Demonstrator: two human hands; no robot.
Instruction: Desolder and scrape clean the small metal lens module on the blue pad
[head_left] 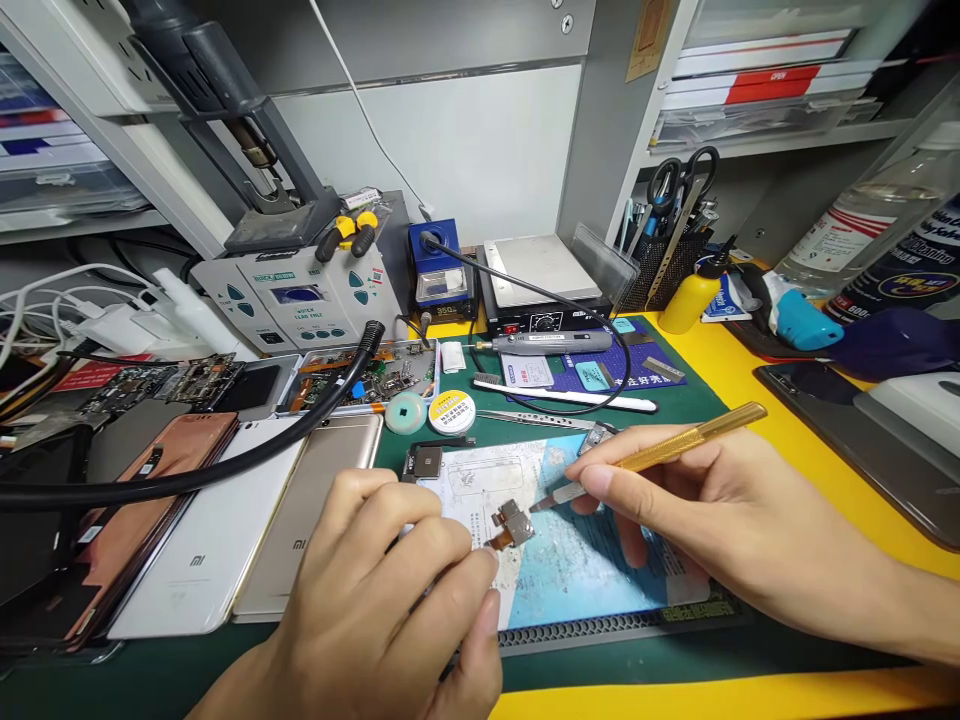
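My left hand (pixel 390 590) is closed in a pinch on a small metal component with an orange flex cable (pixel 512 525), held just above a white and blue work sheet (pixel 585 570). My right hand (pixel 697 500) grips a gold-handled blade tool (pixel 675 440) like a pen. Its silver tip (pixel 551 498) touches the component's right edge. A second small square chip part (pixel 426 461) lies on the green mat (pixel 675 400) just beyond my left hand.
Several phone back covers (pixel 210 530) lie at left under a black hose (pixel 225 465). Behind stand a hot-air station (pixel 300 295), a blue solder unit (pixel 439 270), a hot plate (pixel 540 275), a parts tray (pixel 367 375), solder tins (pixel 451 411), tweezers (pixel 525 418) and a yellow bottle (pixel 690 295).
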